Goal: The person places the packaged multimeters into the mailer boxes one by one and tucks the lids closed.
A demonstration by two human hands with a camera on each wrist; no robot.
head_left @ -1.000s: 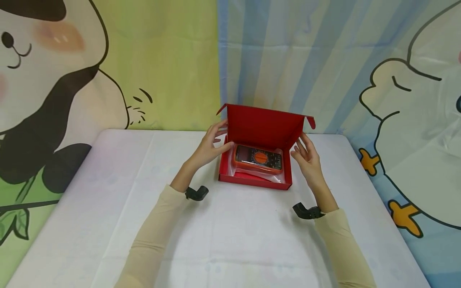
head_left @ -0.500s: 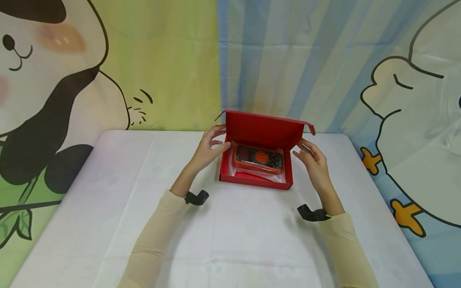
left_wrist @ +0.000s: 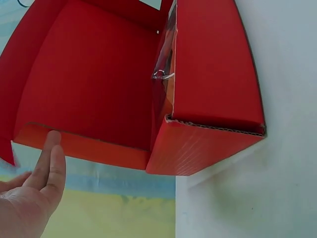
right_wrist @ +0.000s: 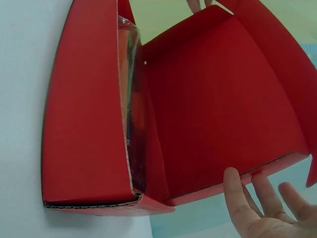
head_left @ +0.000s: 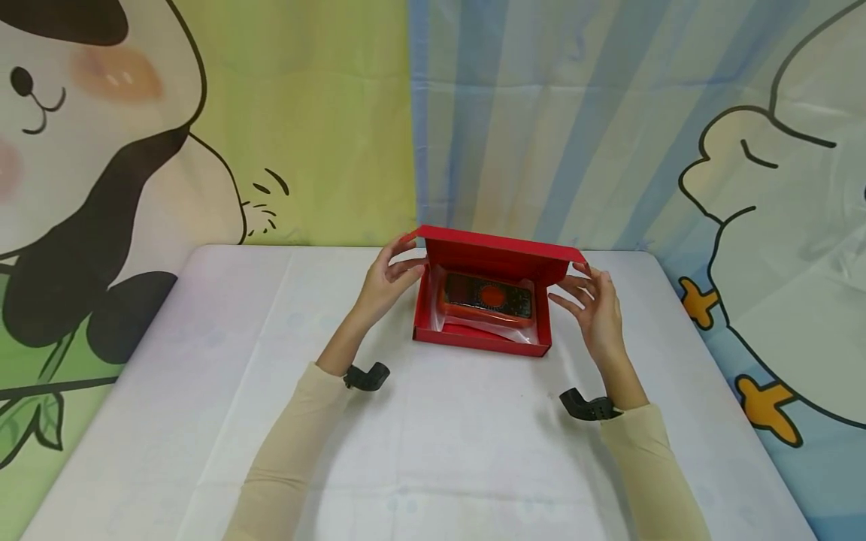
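Note:
A red cardboard box (head_left: 482,343) lies on the white table with its hinged lid (head_left: 501,250) raised partway, leaning forward over the box. Inside is an orange and black multimeter (head_left: 492,296) in a clear plastic bag; the lid shades it. My left hand (head_left: 383,284) touches the lid's left side flap with straight fingers, as the left wrist view shows. On the opposite side, my right hand (head_left: 598,312) has its extended fingertips against the lid's right flap, and the thumb stands apart. Neither hand curls round the lid.
The white table (head_left: 460,443) extends around the box toward the front and both sides. Behind its back edge hangs a cartoon-printed curtain (head_left: 325,135). A black camera mount (head_left: 367,376) sits on the left wrist, and another camera mount (head_left: 587,406) on the right.
The lid has tilted forward and down over the box. Both hands have followed along its sides, the right hand shifting slightly outward. The box and multimeter stay in place.

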